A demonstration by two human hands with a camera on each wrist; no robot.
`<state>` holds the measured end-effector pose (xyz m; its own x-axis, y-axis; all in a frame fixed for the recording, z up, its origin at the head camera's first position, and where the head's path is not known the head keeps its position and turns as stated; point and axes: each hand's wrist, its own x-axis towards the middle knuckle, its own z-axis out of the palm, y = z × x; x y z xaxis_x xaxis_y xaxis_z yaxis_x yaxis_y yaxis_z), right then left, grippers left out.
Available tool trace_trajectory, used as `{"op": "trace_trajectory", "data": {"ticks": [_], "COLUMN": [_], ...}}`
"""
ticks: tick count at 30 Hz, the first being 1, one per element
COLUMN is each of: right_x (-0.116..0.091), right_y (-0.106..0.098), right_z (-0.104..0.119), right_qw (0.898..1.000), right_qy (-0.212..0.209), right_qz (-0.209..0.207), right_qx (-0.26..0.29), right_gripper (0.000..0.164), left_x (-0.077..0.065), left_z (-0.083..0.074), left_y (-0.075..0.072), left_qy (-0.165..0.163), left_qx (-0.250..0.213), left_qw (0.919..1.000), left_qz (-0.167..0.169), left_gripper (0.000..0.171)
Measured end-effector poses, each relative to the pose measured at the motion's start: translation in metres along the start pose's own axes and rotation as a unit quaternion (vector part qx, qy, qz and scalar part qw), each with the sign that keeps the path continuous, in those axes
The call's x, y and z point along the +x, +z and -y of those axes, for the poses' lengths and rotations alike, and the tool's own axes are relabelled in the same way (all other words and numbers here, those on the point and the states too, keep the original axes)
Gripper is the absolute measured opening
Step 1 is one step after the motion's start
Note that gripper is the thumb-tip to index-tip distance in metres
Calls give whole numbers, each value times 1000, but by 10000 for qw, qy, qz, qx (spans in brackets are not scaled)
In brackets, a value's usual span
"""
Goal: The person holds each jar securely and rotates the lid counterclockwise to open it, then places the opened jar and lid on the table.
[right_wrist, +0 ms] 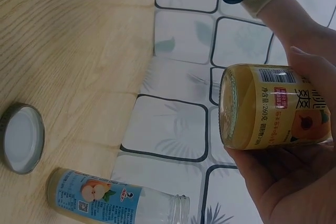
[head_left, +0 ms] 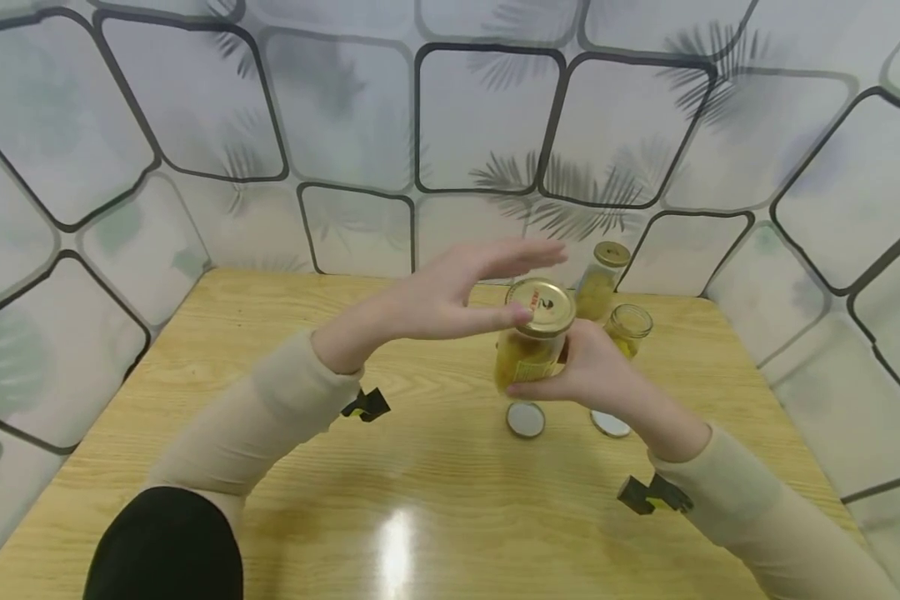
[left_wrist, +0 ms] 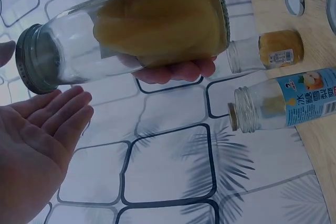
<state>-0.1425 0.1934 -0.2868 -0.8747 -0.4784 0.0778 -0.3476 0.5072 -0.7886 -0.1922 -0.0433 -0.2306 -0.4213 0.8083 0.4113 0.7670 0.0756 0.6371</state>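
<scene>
My right hand (head_left: 596,367) grips a glass jar of yellow fruit (left_wrist: 157,24) and holds it raised over the table. The jar's gold metal lid (head_left: 547,304) is on. A yellow label with a barcode (right_wrist: 278,108) shows in the right wrist view, where fingers and thumb wrap the glass. Beside the lid is my left hand (head_left: 457,292), its fingers extended and thumb apart. In the head view the left thumb overlaps the lid's edge; in the left wrist view the palm (left_wrist: 31,145) faces it, with fingers close below the lid.
Behind the right hand stand a jar with a gold lid (head_left: 596,287) and an open jar (head_left: 630,325) with yellow contents. Two loose lids lie white side up on the wooden table, one (head_left: 526,420) under the held jar, another (head_left: 610,424) near the right wrist. Patterned walls enclose the table.
</scene>
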Motion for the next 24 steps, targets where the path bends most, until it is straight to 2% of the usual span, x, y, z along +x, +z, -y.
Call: {"op": "trace_trajectory", "data": {"ticks": [5,10,16,24], "right_x": [0,1,3,4], "right_y": [1,4,6,8], "right_z": [0,-1,-5,-5], "right_qw": [9999,9996,9987,9983], "right_qy": [-122,-256,-446,-556], "right_qz": [-7,10,-19,3], "right_qx": [-30,113,246,162], "right_gripper": [69,76,76,75], "left_x": [3,2,0,-1], "left_z": [1,4,6,5], "left_y": [4,2,1,2], "left_qy": [367,579,337,121], "left_qx": [-234,-548,-885,-733], "left_qw": [9985,9952,9934,9962], "left_qz": [330,559,642,446], "left_gripper": [52,58,60,60]}}
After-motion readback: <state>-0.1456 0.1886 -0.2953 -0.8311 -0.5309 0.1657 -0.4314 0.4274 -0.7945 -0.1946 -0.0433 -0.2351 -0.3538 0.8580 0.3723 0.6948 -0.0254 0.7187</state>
